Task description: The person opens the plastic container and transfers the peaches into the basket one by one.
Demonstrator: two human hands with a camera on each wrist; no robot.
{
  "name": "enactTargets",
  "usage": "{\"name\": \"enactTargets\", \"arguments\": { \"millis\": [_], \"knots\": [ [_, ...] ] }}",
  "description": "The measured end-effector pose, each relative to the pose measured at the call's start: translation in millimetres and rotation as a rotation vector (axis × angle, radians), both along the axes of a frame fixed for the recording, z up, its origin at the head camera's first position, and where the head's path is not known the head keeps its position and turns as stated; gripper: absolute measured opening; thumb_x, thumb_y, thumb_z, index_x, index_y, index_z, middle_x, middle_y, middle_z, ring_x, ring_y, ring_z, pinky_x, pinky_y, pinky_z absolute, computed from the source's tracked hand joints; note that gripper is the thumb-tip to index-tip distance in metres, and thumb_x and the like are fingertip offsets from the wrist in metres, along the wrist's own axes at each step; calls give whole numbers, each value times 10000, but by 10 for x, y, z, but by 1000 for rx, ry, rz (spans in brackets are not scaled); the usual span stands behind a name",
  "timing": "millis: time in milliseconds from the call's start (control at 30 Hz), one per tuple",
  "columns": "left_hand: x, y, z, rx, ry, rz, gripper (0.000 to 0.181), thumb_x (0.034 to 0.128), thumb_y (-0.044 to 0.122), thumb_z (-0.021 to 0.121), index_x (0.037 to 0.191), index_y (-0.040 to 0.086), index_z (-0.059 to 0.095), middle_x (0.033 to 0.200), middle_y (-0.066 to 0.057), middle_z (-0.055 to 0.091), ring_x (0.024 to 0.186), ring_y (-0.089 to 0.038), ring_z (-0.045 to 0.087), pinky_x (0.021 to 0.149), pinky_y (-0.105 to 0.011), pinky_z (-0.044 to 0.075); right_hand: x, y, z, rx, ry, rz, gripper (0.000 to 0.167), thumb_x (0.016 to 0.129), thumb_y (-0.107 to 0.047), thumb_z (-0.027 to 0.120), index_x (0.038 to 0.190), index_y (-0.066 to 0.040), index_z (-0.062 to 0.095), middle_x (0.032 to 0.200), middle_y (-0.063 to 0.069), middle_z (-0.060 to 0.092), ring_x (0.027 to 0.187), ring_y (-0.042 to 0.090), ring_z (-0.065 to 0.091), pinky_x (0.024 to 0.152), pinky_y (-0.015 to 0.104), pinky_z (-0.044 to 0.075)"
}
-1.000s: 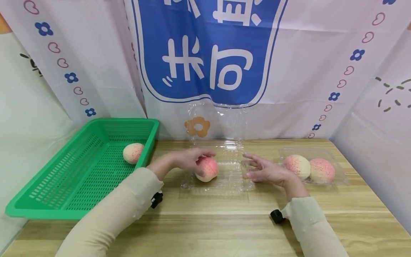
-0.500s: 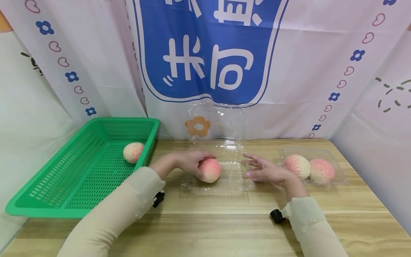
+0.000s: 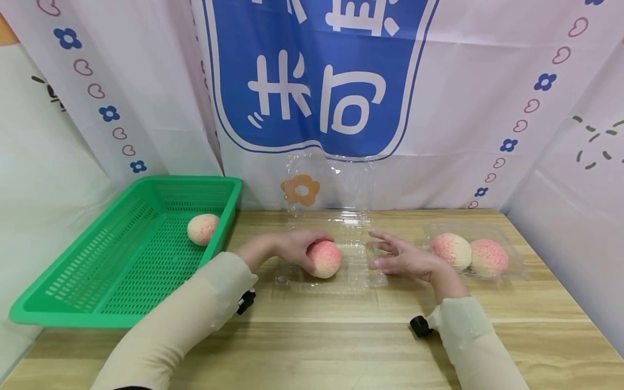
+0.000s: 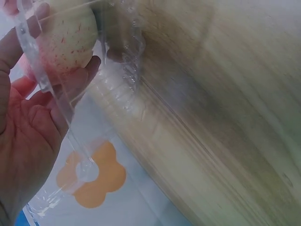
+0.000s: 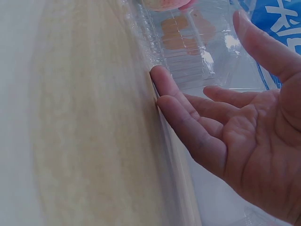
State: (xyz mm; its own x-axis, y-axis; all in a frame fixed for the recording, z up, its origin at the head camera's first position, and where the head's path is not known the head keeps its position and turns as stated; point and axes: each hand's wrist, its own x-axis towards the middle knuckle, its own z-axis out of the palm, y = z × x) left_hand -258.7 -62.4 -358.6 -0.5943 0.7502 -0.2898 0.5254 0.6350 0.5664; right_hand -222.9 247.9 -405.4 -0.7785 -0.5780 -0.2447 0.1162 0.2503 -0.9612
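In the head view, my left hand [image 3: 298,250] curls its fingers round a pink and cream peach [image 3: 325,260] inside a clear plastic clamshell box [image 3: 351,281]. The box's lid [image 3: 353,184] stands raised at the back, against the cloth. In the left wrist view, the peach [image 4: 70,40] shows through the clear wall, with thumb and fingers about it. My right hand [image 3: 402,257] is at the box's right side, fingers loosely extended and holding nothing. Its fingertips [image 5: 164,80] lie close to the box wall in the right wrist view; whether they touch it I cannot tell.
On the left stands a green perforated basket [image 3: 73,319] with one peach [image 3: 202,229] near its right wall. A second clear box [image 3: 512,246] on the right holds two peaches [image 3: 470,255]. Printed cloth [image 3: 468,108] hangs behind the wooden table [image 3: 312,346].
My left hand has shifted slightly right with the peach, towards the middle of the box. The right hand has stayed about where it was.
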Motion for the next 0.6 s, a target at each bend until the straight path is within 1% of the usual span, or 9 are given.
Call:
{"name": "enactTargets", "arguments": {
  "millis": [167, 333, 400, 467, 533, 600],
  "knots": [
    [15, 32, 12, 6, -10, -9, 768, 788, 119, 819, 1460, 76, 449, 1398, -97, 551, 1269, -251, 524, 1087, -454, 432, 3, -2, 4, 1, -1, 1, 910, 951, -149, 662, 1606, -120, 31, 1641, 257, 98, 1318, 413, 511, 1099, 484, 435],
    [37, 25, 20, 15, -14, -2, 762, 775, 124, 828, 1444, 83, 465, 1371, -89, 567, 1242, -241, 539, 1070, -451, 447, 6, -10, 7, 10, -5, 1, 919, 948, -160, 669, 1606, -117, 28, 1642, 253, 102, 1324, 406, 509, 1105, 509, 422],
    [44, 22, 26, 11, -11, -1, 765, 774, 120, 825, 1447, 89, 462, 1373, -87, 564, 1241, -240, 538, 1068, -451, 449, 7, -12, 8, 14, -6, -1, 919, 948, -161, 669, 1606, -118, 29, 1642, 251, 104, 1334, 413, 495, 1107, 516, 417],
    [47, 22, 35, 9, -11, -1, 760, 779, 113, 819, 1449, 93, 461, 1374, -88, 561, 1240, -240, 536, 1066, -448, 449, 8, -17, 8, 17, -4, -4, 916, 949, -160, 669, 1606, -120, 32, 1643, 248, 109, 1368, 435, 448, 1105, 520, 419],
    [47, 23, 45, 4, -8, -4, 758, 780, 113, 817, 1448, 95, 460, 1374, -89, 561, 1240, -240, 536, 1066, -446, 449, 8, -22, 9, 21, -5, -6, 919, 947, -159, 672, 1607, -122, 33, 1644, 246, 108, 1398, 457, 397, 1088, 504, 442],
    [44, 24, 54, 3, -7, -9, 753, 780, 113, 815, 1445, 93, 462, 1370, -90, 563, 1238, -239, 537, 1066, -443, 450, 7, -25, 15, 21, -13, -12, 924, 945, -158, 676, 1607, -125, 32, 1644, 245, 107, 1356, 427, 457, 1041, 453, 492]
  ]
}}
